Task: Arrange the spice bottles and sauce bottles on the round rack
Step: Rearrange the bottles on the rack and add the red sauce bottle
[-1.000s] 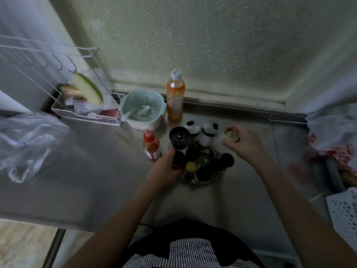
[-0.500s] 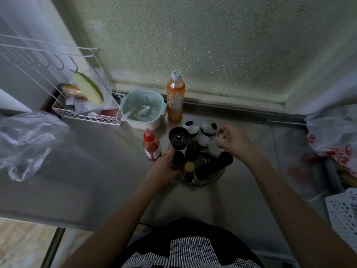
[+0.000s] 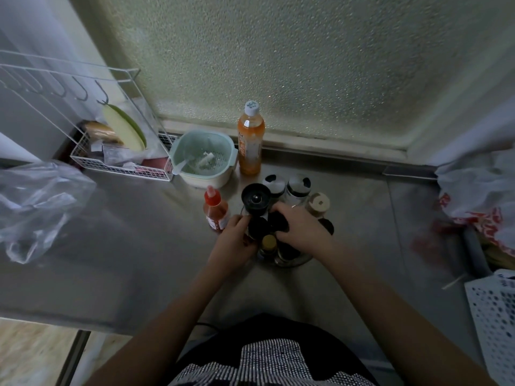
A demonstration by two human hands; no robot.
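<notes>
The grinder (image 3: 255, 202), probably rigid, top-heavy glass, wants a low body grip, where left hand (image 3: 233, 242) clasps it; right hand (image 3: 301, 231) rests curled on dark-capped bottles (image 3: 278, 221).

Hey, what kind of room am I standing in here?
Most likely a home kitchen. A steel counter runs under a frosted window, holding a round rack of spice bottles, a red-capped sauce bottle and a green colander.
</notes>
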